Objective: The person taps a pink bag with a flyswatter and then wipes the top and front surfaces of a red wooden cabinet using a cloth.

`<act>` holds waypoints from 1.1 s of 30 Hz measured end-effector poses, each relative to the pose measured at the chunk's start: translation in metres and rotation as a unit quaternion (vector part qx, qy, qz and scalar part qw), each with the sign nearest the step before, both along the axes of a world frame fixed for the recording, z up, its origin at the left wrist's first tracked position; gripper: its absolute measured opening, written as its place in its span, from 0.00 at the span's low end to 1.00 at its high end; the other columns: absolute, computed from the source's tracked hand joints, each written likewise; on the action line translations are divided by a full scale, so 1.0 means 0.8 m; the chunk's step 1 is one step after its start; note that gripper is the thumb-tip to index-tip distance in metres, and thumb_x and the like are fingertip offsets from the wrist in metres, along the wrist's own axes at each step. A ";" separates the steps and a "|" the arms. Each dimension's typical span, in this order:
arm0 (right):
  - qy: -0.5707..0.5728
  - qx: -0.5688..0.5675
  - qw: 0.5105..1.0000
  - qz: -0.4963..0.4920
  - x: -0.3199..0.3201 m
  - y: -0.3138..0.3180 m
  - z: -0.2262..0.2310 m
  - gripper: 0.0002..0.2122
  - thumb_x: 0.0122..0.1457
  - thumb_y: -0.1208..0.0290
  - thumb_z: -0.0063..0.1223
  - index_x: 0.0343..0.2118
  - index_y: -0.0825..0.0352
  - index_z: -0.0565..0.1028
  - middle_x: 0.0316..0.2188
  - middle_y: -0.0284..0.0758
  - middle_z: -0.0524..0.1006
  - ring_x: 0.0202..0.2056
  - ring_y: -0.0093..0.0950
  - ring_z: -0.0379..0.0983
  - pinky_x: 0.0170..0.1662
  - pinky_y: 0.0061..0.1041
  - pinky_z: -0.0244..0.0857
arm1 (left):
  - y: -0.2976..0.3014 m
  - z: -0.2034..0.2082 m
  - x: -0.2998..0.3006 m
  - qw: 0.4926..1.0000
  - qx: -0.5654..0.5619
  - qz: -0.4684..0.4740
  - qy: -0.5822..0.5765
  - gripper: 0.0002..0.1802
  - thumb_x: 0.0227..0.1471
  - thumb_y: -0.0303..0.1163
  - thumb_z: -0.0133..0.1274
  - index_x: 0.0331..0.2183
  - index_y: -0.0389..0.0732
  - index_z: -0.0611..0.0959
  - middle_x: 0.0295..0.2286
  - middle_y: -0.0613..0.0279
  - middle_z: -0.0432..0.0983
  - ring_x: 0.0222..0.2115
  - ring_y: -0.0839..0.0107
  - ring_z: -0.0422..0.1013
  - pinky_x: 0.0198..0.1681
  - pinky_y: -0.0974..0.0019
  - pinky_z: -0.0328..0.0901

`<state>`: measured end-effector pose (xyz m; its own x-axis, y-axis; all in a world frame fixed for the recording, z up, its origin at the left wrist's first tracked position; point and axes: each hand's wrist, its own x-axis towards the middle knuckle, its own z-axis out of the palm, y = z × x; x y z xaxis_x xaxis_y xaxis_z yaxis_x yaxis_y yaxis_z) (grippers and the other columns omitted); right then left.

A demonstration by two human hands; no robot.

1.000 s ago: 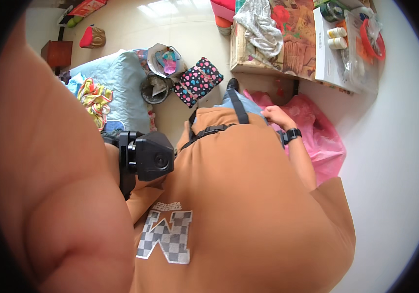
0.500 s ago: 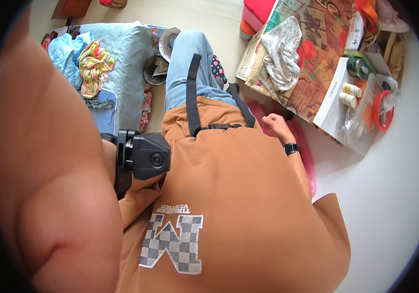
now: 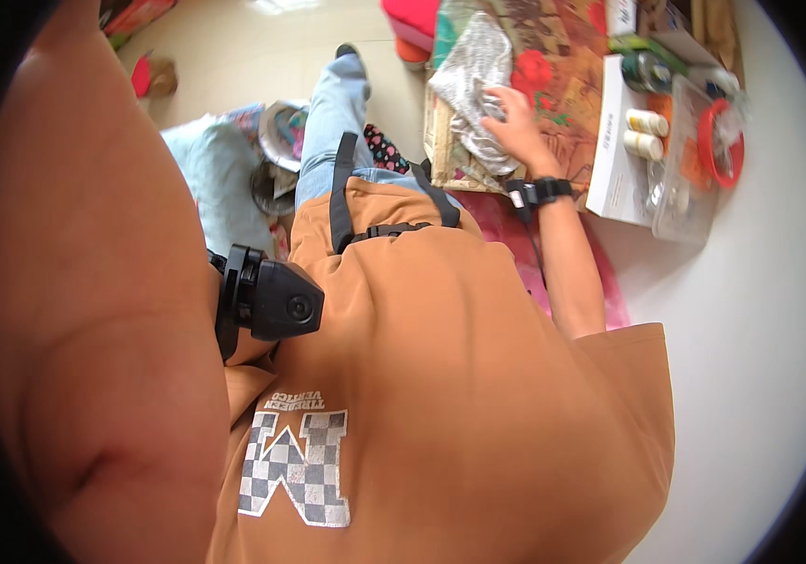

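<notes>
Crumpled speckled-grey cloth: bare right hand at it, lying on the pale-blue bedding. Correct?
Wrong surface: in the head view, the crumpled speckled-grey cloth lies on the red-and-brown patterned tabletop. The bare right hand is at it, as stated.

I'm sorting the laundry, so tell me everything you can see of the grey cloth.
The cloth is light grey with a mottled, speckled look, apparently soft fabric. It lies crumpled and unfolded, with creases along it, on the patterned cover of the table, close to its left edge. The right hand is over its right side, fingers parted; whether they press on it can't be told. What kind of item it is stays unclear.
</notes>
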<state>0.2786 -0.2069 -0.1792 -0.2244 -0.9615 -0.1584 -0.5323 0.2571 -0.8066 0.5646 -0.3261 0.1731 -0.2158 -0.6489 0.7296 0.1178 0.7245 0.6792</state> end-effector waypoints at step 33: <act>0.144 0.279 0.852 -0.419 0.064 -0.038 -0.050 0.14 0.34 0.72 0.56 0.24 0.63 0.63 0.31 0.40 0.64 0.36 0.41 0.63 0.39 0.34 0.59 | -0.370 -0.097 -0.121 0.895 0.126 -0.427 -0.004 0.29 0.53 0.47 0.45 0.53 0.42 0.67 0.52 0.58 0.64 0.56 0.60 0.56 0.59 0.38 0.45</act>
